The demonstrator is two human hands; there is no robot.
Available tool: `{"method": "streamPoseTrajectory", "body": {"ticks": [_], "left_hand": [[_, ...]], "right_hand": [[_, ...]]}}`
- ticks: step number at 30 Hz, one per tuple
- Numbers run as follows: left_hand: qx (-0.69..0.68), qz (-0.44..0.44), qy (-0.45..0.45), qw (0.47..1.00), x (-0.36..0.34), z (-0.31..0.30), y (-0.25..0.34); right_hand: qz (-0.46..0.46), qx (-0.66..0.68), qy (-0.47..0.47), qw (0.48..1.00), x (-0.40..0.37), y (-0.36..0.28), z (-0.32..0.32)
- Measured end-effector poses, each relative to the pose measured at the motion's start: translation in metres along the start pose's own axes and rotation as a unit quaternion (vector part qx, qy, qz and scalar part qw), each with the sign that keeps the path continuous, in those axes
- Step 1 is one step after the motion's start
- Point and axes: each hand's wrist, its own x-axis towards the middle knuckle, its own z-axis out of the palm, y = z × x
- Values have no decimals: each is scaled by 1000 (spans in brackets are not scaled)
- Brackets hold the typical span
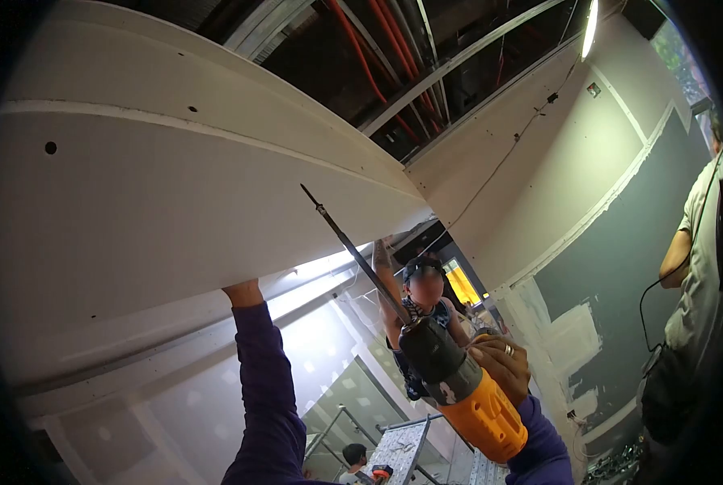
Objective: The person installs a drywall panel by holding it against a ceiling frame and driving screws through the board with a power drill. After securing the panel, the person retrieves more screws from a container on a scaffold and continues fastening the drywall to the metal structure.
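Observation:
My right hand (503,368), with a ring on one finger, is closed around an orange and black power drill (483,412). From its chuck a long thin bit (361,263) points up and left, ending in a dark pointed piece like a screw. The tip overlaps a large pale plasterboard panel (175,210) overhead in this view. My left hand (242,293), in a purple sleeve, is raised to the panel's lower edge. Its fingers are hidden behind that edge.
A person (426,303) facing me has an arm raised toward the panel's far end. Another person (697,234) stands at right, and one more (353,457) is below near a metal scaffold (402,444). Red conduits (357,56) run through the open ceiling frame beside a lit tube lamp (590,28).

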Motion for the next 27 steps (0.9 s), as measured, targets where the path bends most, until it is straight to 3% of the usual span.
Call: {"method": "streamPoseTrajectory", "body": {"ticks": [6, 14, 20, 23, 27], "left_hand": [[-1, 10, -23, 1000, -1, 4, -1], [11, 30, 22, 999, 0, -5, -5], [152, 82, 87, 981, 2, -9, -12], [323, 129, 114, 931, 1, -7, -13], [594, 228, 89, 766, -2, -10, -11]], "right_hand": [[-7, -19, 4, 1000, 1, -3, 1], [-3, -38, 7, 999, 1, -6, 12], [17, -62, -26, 998, -2, -19, 16], [27, -85, -28, 996, -4, -18, 20], [-41, -125, 16, 991, 3, -24, 30]]}}
